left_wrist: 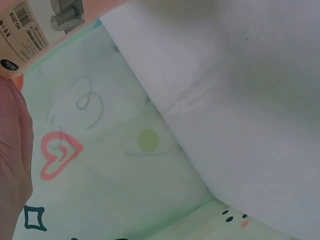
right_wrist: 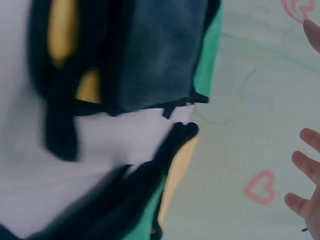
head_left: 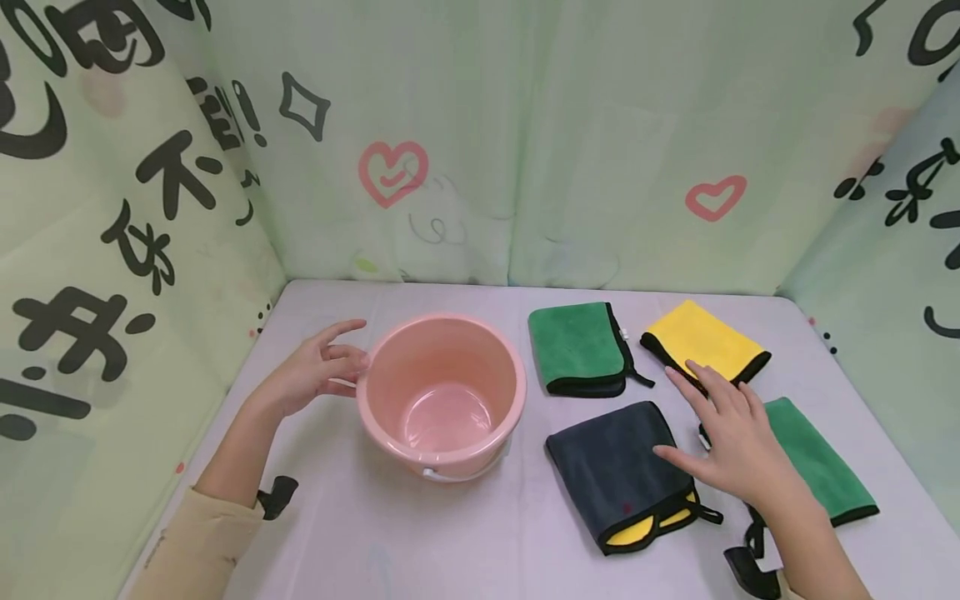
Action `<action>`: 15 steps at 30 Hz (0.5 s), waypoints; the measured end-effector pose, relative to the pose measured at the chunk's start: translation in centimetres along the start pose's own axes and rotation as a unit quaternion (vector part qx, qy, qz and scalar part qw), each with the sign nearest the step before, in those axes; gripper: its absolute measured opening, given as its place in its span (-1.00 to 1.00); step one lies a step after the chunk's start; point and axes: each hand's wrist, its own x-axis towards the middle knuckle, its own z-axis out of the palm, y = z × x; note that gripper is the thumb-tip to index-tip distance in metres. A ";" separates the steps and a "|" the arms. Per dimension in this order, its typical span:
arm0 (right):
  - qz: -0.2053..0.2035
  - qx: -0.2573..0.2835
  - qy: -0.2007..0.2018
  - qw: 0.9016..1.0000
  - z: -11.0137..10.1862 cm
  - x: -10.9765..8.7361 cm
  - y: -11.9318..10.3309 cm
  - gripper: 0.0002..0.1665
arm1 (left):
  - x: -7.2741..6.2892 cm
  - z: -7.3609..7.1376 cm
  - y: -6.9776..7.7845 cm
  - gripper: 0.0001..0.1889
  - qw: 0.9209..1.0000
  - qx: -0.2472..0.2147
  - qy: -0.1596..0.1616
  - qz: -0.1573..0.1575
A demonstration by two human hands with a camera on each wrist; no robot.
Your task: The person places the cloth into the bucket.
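Observation:
A pink bucket (head_left: 450, 400) with a white handle stands upright on the table, left of centre. My left hand (head_left: 318, 371) is at its left side, fingertips right at the rim. In the left wrist view, a label (left_wrist: 22, 37) shows on the bucket's wall beside this hand. My right hand (head_left: 738, 437) hovers with spread fingers over the folded cloths at the right, holding nothing. Around it lie a dark grey and yellow cloth (head_left: 618, 471), a yellow cloth (head_left: 705, 337) and a green cloth (head_left: 817, 458) partly hidden by the hand. Another green cloth (head_left: 577, 346) lies behind the dark one.
The table (head_left: 420, 542) has a pale lilac cover. Printed curtains (head_left: 525, 150) with hearts and black characters enclose it at the back and both sides. Black straps with small devices (head_left: 277, 497) are on both wrists.

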 end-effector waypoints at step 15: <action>-0.012 0.039 -0.099 0.994 3.9 -4.0 -1.0 0.15 | 0.2 0.3 -0.7 -0.28 0.999 -0.015 -0.021 -0.019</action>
